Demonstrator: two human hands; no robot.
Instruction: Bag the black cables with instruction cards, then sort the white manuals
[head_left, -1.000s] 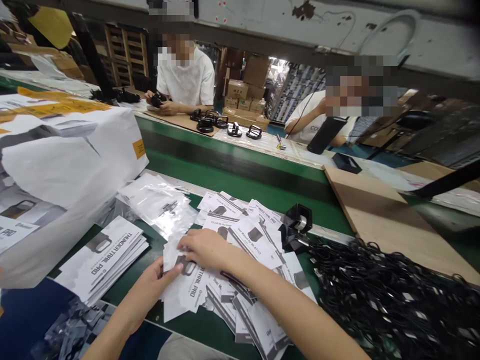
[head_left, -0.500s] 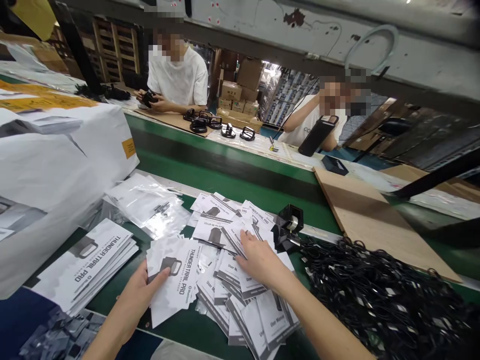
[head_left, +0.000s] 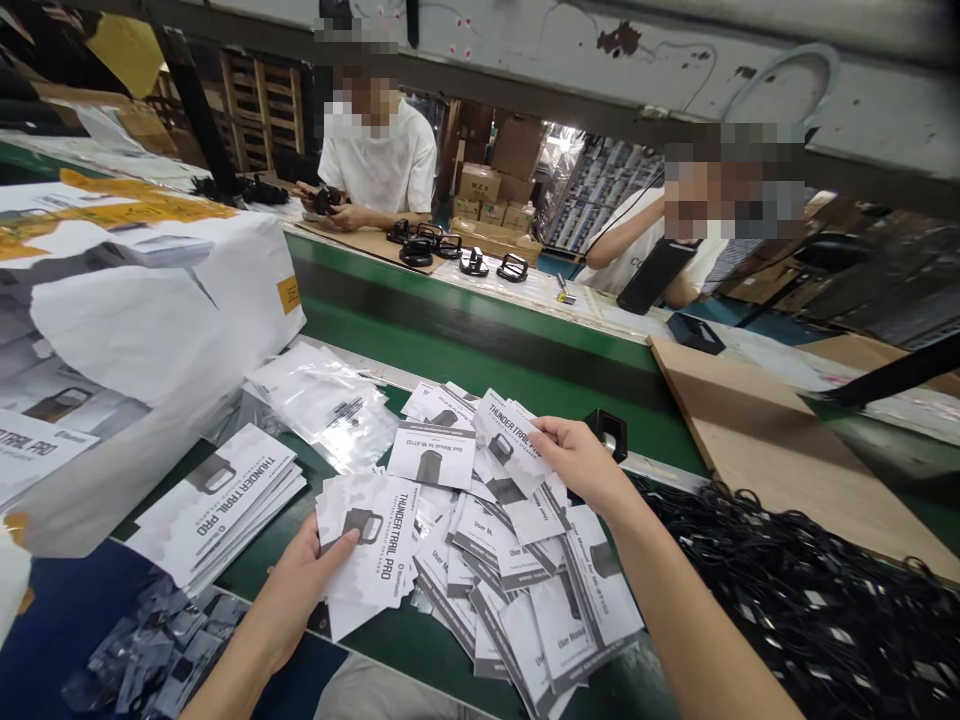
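My left hand [head_left: 311, 580] grips a fanned stack of Thunder Trail Pro booklets [head_left: 367, 555] by its left side, thumb on top. At the back of a loose heap, my right hand [head_left: 577, 455] pinches a single Thunder Trail Pro booklet [head_left: 502, 435] by its right edge. Under and in front of it spreads the heap of user manuals [head_left: 555, 620], overlapping at many angles. Left of my left hand lies a neater booklet stack [head_left: 217, 500]. Clear plastic bags [head_left: 330, 400] rest behind it.
A torn white package [head_left: 150, 340] of printed booklets stands at left. Black cables [head_left: 780, 600] pile at right, near a tape dispenser [head_left: 609, 435] and a wooden board [head_left: 780, 450]. Across the green conveyor [head_left: 465, 320], two people handle black items. Small plastic packets [head_left: 157, 650] lie at lower left.
My right hand has moved from the middle of the heap to its back right and now holds a booklet raised there. My left hand keeps its stack. The view has shifted slightly.
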